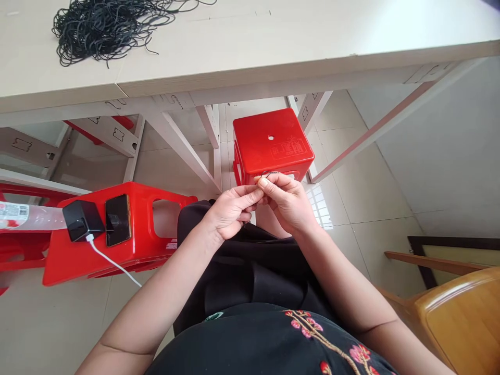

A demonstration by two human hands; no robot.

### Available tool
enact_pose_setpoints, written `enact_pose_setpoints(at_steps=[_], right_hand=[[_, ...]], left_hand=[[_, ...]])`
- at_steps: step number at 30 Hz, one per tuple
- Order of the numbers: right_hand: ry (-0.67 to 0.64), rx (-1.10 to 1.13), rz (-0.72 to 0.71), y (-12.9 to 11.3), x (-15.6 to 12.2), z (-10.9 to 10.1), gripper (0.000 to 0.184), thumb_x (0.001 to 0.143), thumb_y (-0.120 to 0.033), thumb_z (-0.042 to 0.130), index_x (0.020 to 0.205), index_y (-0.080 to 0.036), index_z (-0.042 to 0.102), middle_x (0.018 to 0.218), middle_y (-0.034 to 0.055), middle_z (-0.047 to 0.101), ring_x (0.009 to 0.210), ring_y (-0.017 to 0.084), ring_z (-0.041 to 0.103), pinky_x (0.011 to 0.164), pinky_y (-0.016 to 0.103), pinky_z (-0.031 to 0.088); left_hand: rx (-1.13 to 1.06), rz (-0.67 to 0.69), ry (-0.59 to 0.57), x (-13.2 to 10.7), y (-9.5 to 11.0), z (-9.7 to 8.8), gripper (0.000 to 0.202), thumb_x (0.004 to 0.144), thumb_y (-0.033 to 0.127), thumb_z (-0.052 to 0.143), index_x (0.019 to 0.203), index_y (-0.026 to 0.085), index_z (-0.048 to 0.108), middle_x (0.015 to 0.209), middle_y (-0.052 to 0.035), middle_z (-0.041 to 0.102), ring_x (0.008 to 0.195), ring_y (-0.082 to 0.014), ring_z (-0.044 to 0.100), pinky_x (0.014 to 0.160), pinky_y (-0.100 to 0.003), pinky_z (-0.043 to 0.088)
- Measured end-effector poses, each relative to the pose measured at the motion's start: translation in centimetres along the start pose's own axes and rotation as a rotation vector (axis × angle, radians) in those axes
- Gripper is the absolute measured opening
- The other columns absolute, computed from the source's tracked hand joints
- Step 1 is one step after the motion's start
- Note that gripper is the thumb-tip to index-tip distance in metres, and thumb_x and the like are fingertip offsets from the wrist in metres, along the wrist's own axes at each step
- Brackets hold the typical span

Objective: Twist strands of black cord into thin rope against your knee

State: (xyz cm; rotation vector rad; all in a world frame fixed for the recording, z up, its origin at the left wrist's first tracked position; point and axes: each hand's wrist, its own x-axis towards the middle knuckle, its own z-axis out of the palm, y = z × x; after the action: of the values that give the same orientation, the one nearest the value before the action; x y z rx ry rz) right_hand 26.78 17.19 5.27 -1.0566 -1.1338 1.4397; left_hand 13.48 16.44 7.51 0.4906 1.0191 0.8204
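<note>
My left hand (232, 211) and my right hand (287, 203) meet in front of my lap, fingertips close together. Both pinch a thin dark cord (271, 173), which forms a small loop above my right thumb. A short dark bit of it shows under my left fingers; the rest is hidden by my fingers. Far from both hands, a tangled heap of thin black cords (105, 31) lies on the beige table (250, 73).
A red plastic stool (273, 146) stands just beyond my hands. On a second red stool (156, 255) to the left lie a phone (117, 220), a black charger (83, 220) with a white cable (113, 263), and a plastic bottle (31, 217). A wooden chair (461, 323) stands at the right.
</note>
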Motion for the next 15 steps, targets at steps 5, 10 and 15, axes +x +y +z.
enact_pose_setpoints(at_steps=[5,10,15], right_hand=[[0.009,0.280,0.136,0.5,-0.1,0.5,0.017,0.069,-0.038,0.071,0.072,-0.021,0.066,0.062,-0.0040,0.051,0.056,0.009,0.048,0.056,0.024,0.044],[0.186,0.549,0.253,0.6,0.0,-1.6,0.015,0.070,-0.032,0.068,0.070,-0.021,0.056,0.065,-0.0038,0.050,0.054,0.008,0.045,0.046,0.021,0.035],[0.340,0.351,0.213,1.1,0.3,-12.6,0.020,0.063,-0.019,0.063,0.059,-0.022,0.044,0.052,-0.0085,0.021,0.043,0.007,0.023,0.040,0.022,0.023]], left_hand=[[-0.093,0.044,0.045,0.1,-0.7,0.1,0.018,0.060,0.023,0.078,0.068,0.013,0.065,0.060,0.0030,0.052,0.044,0.0010,0.036,0.032,-0.007,0.019],[-0.144,0.051,0.088,0.2,-1.0,-0.1,0.021,0.060,0.022,0.078,0.070,0.013,0.062,0.061,0.0042,0.053,0.043,0.0015,0.038,0.032,-0.007,0.020],[-0.193,0.019,0.107,0.2,-1.5,-0.9,0.022,0.061,0.021,0.078,0.069,0.013,0.059,0.061,0.0043,0.053,0.043,0.0014,0.039,0.031,-0.008,0.018]])
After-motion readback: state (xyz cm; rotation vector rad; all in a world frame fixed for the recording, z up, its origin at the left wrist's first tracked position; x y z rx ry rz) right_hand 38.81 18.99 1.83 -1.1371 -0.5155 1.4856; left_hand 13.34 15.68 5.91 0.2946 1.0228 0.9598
